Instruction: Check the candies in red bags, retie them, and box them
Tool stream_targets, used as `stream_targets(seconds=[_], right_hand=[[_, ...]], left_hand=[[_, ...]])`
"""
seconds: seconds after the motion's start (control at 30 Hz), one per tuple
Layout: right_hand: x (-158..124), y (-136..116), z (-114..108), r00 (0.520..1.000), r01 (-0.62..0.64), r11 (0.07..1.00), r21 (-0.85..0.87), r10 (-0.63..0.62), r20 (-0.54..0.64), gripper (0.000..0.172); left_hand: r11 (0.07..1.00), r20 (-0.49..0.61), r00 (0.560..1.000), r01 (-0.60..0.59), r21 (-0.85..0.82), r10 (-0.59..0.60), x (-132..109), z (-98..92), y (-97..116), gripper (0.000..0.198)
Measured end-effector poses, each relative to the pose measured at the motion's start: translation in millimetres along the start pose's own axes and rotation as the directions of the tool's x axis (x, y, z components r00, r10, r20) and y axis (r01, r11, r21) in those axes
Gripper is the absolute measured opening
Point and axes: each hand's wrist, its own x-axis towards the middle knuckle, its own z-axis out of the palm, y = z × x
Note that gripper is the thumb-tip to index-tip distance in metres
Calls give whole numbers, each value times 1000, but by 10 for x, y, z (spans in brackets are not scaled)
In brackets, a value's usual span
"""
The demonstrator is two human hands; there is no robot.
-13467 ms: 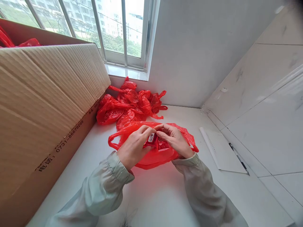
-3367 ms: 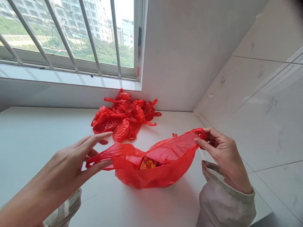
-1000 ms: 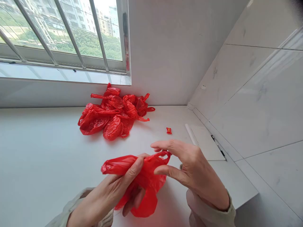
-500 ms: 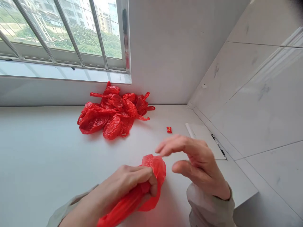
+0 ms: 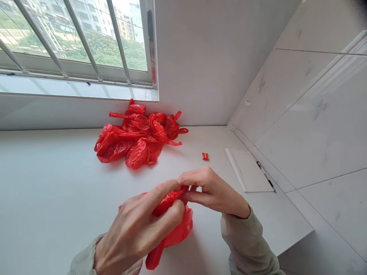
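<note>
A crumpled red plastic bag (image 5: 179,231) is held above the white table, low in the middle of the view. My left hand (image 5: 146,221) is closed around its upper part, with thumb and forefinger pointing right. At the bag's upper right edge, my right hand (image 5: 208,191) pinches the red plastic, its fingertips close to those of my left hand. One end of the bag hangs below my left hand. Farther back lies a pile of red plastic bags (image 5: 137,137) against the wall.
Right of the pile lies a small red wrapped item (image 5: 205,156). An open notebook (image 5: 252,173) with a pen (image 5: 266,176) rests by the tiled wall. The table's corner (image 5: 311,231) is at the lower right. A barred window (image 5: 86,42) is at the upper left.
My right hand has moved left and down and closed on the bag. My left hand has turned, its thumb and forefinger now at the bag's top. The bag's hanging end has shifted right.
</note>
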Motion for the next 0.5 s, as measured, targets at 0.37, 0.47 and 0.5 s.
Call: stream_targets(seconds=[0.37,0.47,0.5], right_hand=[[-221,-146,-179,991,-78,961,-264,103,83,28],[-312,-105,-354,966,-193,955,-225,225,126,26],[-349,-67,-426,952,-242,947,-210,274,138,25]], left_hand=[[997,184,981,-70,33,63,31,-288,-93,50],[973,59,998,-42,227,29,35,-407,-122,37],[968,45,999,-37,249,26,38,-460,-155,32]])
